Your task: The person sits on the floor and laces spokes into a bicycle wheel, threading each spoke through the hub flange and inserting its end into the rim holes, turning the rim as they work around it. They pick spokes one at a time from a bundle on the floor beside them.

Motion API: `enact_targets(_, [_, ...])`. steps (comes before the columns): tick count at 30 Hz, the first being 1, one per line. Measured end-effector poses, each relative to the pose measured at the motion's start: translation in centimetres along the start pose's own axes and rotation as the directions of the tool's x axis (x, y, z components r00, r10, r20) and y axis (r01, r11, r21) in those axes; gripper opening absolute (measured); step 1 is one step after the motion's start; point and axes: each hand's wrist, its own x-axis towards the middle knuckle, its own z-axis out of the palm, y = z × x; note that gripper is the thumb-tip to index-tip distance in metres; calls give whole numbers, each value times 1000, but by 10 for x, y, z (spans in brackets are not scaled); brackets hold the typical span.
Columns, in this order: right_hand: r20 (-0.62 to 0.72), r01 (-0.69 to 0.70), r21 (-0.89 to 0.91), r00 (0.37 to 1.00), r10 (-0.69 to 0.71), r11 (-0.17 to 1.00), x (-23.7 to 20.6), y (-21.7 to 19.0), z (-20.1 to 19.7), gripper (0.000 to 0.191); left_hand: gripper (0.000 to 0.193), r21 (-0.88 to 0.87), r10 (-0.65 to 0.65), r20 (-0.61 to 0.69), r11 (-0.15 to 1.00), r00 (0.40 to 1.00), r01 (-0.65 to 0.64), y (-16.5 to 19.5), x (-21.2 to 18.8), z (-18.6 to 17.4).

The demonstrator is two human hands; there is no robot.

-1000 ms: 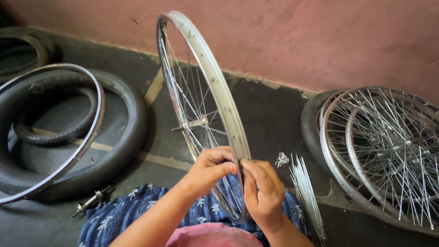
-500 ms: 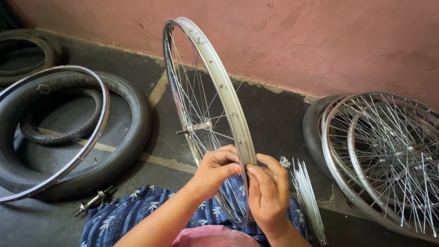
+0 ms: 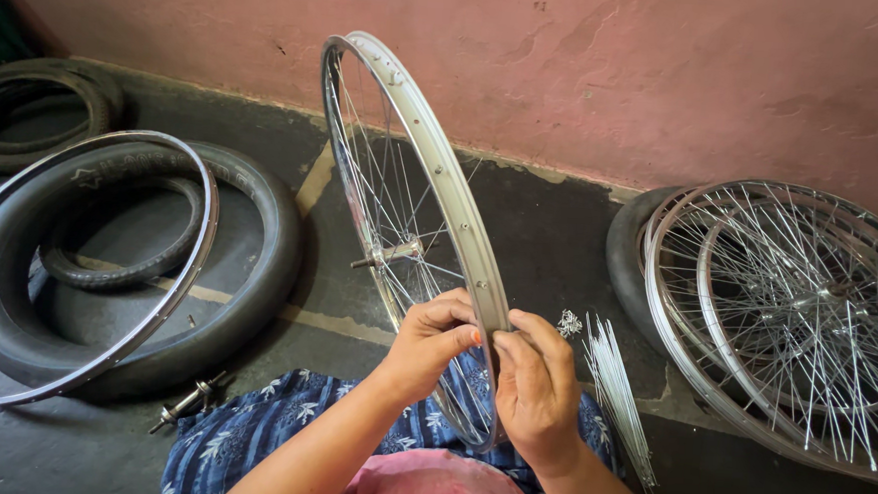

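The fingers of the left hand (image 3: 432, 339) and the right hand (image 3: 535, 382) are curled closed around the near section of the upright bicycle rim (image 3: 433, 167). The left fingers wrap the rim from its left side; the right fingers pinch it from the right, with the thumb pressed toward the rim's outer face. Whether a small part sits between the fingertips cannot be told, since the fingers cover the contact point.

The rim lies directly between the two hands and rises up and away from them toward the wall (image 3: 619, 66). It stands on edge, its plane running near to far, its lower arc resting against the person's lap, over blue floral cloth (image 3: 279, 429). Both hands grip at about the same height; the left hand sits slightly farther forward.

The rim is bright polished metal with a shallow channel and a row of small holes along its outer face. Thin wire spokes run inward to a central hub (image 3: 396, 252) with a protruding axle.

A bundle of loose spokes (image 3: 617, 387) lies on the dark floor (image 3: 540, 222) just right of the right hand, with a small cluster of nipples (image 3: 568, 324) at its far end. Farther right, finished spoked wheels (image 3: 796, 306) are stacked over a tyre. To the left, a bare rim (image 3: 106, 290) leans over black rubber tyres (image 3: 248, 267), and a loose axle (image 3: 186, 402) lies near the knee. The wall is rough pink plaster.
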Motion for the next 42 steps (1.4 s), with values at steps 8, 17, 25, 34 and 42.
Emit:
enact_targets(8, [-90, -135, 25, 986, 137, 991, -7, -1, -4, 14, 9, -35, -17, -1, 999, 1000, 17, 3, -2, 2])
enact_targets(17, [-24, -110, 44, 994, 111, 993, -1, -5, -4, 16, 8, -18, -12, 33, 1000, 999, 13, 3, 0, 2])
enact_targets(25, [7, 31, -90, 999, -31, 995, 0, -7, -4, 20, 9, -33, -19, 21, 999, 1000, 19, 4, 0, 3])
enact_targets(34, [28, 49, -122, 999, -46, 991, 1, -8, -8, 20, 9, 20, -7, 29, 1000, 1000, 6, 7, -1, 3])
enact_targets(42, [46, 71, -125, 997, -66, 990, 4, -9, -10, 20, 9, 18, -15, 37, 1000, 999, 15, 8, -1, 4])
